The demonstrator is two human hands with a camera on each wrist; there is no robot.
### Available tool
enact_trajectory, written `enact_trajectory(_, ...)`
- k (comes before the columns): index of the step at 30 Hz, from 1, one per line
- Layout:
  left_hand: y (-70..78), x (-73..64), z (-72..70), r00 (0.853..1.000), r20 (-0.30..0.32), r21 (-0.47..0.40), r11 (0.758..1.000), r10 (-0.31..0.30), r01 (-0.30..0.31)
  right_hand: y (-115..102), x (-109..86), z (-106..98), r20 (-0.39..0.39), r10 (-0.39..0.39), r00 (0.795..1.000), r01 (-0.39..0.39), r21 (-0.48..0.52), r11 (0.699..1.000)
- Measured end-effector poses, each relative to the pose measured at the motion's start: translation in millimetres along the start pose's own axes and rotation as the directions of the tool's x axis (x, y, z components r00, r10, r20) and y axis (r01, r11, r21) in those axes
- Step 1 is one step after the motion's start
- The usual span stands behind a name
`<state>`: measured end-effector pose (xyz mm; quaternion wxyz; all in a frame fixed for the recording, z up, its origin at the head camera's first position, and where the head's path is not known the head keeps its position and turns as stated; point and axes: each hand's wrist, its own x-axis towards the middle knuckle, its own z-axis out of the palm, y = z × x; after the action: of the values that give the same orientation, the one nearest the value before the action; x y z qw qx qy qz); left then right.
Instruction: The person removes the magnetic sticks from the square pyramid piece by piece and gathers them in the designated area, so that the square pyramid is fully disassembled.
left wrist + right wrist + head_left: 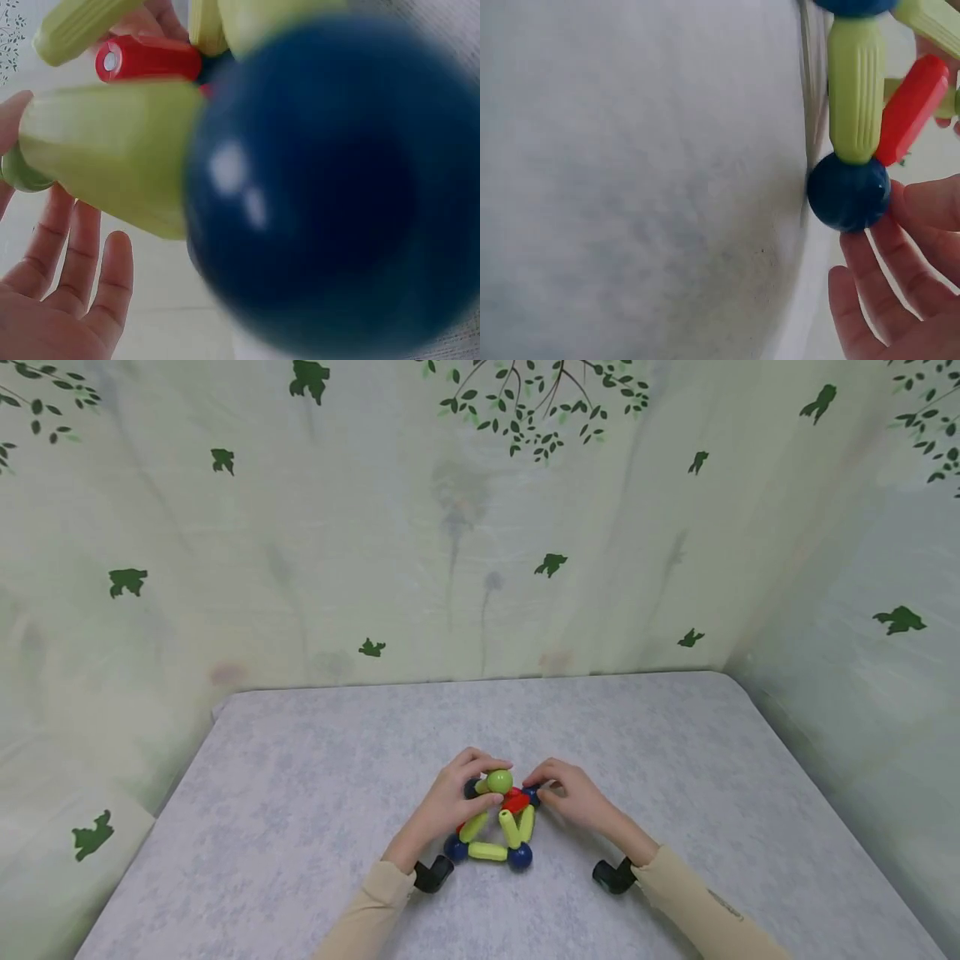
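A magnetic building set of balls and rods is joined into a frame on the table, between both hands. My left hand pinches a light green ball between thumb and fingers at the upper left of the frame. From that ball a yellow-green rod runs toward a large dark blue ball close to the left wrist camera. At the far right corner, my right hand grips a blue ball with its thumb and fingertips. A red rod and a yellow-green rod meet at this ball.
Two blue balls, one at front left and one at front right, are joined by a yellow-green rod. Black wrist mounts sit under both wrists. The grey table ends at a leaf-printed backdrop.
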<state>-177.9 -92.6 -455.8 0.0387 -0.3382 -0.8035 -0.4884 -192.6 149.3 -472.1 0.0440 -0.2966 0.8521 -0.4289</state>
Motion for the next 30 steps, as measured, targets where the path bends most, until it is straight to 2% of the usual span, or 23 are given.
enact_trajectory(4, 2.1, 0.3, -0.7, 1.0, 0.006, 0.0, 1.0, -0.022, 0.022, -1.8, -10.0, 1.5, 0.019, 0.008, 1.0, -0.008, -0.003, 1.0)
enact_trajectory(9, 4.3, -1.9, -2.2, 0.998, 0.037, -0.032, 0.998, -0.056, 0.058, -7.1, -19.8, 5.0, 0.04, -0.011, 0.999, 0.009, 0.045, 0.999)
enact_trajectory(14, 5.1, -5.2, -3.6, 0.998, 0.056, -0.079, 0.996, -0.036, 0.04, -13.4, -23.9, 8.8, 0.072, 0.011, 0.997, -0.017, 0.079, 0.997)
enact_trajectory(21, 35.9, -3.6, -12.7, 0.996, 0.09, -0.158, 0.987, -0.016, 0.03, -21.0, -25.9, 12.6, 0.149, 0.059, 0.987, -0.075, 0.109, 0.991)
enact_trajectory(25, 20.7, -2.3, -3.8, 0.995, 0.101, -0.18, 0.984, 0.018, 0.0, -22.5, -27.0, 11.4, 0.167, 0.082, 0.982, -0.107, 0.143, 0.984)
enact_trajectory(28, 7.8, -1.6, 5.0, 0.994, 0.103, -0.191, 0.982, 0.029, -0.009, -20.2, -24.8, 11.5, 0.115, 0.099, 0.988, -0.115, 0.14, 0.983)
enact_trajectory(30, 6.1, -1.0, 8.4, 0.993, 0.108, -0.21, 0.978, 0.039, -0.015, -18.6, -21.7, 12.1, 0.057, 0.114, 0.992, -0.122, 0.144, 0.982)
